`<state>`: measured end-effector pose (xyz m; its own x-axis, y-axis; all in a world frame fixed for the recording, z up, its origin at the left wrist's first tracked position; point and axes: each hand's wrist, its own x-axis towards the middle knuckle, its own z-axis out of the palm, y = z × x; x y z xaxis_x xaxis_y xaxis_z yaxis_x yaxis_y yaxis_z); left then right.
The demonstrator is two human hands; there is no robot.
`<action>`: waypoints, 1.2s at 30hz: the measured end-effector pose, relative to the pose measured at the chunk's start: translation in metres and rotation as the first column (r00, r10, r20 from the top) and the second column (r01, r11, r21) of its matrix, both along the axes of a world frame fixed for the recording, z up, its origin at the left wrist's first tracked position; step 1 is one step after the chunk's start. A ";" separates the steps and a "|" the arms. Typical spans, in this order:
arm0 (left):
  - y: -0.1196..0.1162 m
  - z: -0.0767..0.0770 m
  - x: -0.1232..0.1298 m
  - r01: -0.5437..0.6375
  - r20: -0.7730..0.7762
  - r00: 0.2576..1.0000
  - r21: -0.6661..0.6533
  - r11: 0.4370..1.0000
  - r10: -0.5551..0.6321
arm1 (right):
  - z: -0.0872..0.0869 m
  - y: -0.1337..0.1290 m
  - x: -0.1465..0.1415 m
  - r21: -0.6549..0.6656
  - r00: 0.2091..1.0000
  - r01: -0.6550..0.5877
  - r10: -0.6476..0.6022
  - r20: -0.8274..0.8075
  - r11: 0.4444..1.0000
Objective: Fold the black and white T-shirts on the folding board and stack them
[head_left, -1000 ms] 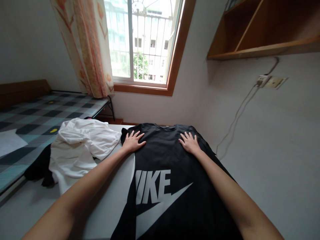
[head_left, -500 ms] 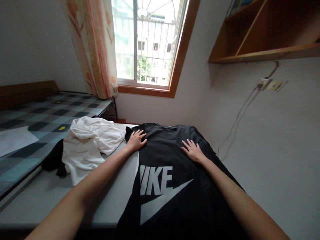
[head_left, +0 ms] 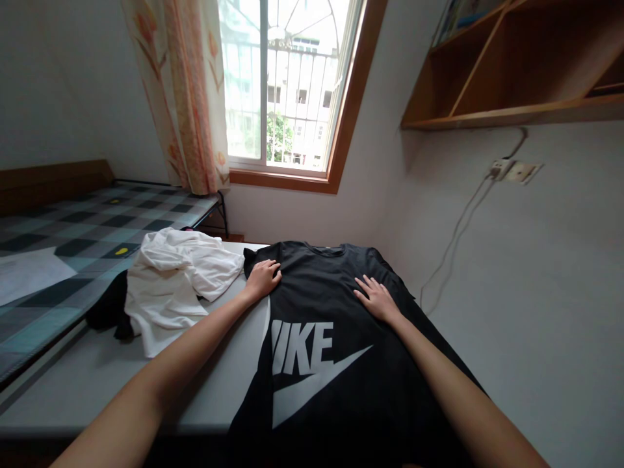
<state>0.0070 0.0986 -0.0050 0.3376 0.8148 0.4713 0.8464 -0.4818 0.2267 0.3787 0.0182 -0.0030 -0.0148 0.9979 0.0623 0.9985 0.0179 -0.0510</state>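
A black T-shirt with a large grey printed logo lies spread on the white table, its collar toward the wall and its lower part hanging past the near edge. On the shirt's left edge, just below the sleeve, rests my left hand, open, with its fingers slightly bent. My right hand lies open on the right part of the chest, fingers spread over the cloth. Neither hand grasps anything. Left of the shirt is a crumpled white garment, with a black cloth partly under it.
A bed with a checked cover stands at the left, with white paper on it. Behind the table are a curtain and a barred window. A wooden shelf and a socket with a cable are on the right wall.
The fingers of my left hand have drawn in a little and are less spread. My right hand stays flat on the shirt. The view has shifted slightly.
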 end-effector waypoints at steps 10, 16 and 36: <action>0.000 0.000 0.001 -0.005 0.013 1.000 0.006 1.000 0.005 | -0.003 0.001 0.001 0.043 1.000 0.001 -0.001 -0.016 0.999; -0.002 0.002 0.001 -0.005 0.004 1.000 0.001 1.000 0.005 | -0.007 0.002 0.003 0.072 1.000 -0.001 0.003 -0.030 0.997; 0.000 0.001 0.000 0.020 0.035 0.999 0.010 1.000 -0.021 | 0.001 0.004 -0.004 0.057 1.000 0.000 -0.001 0.022 0.998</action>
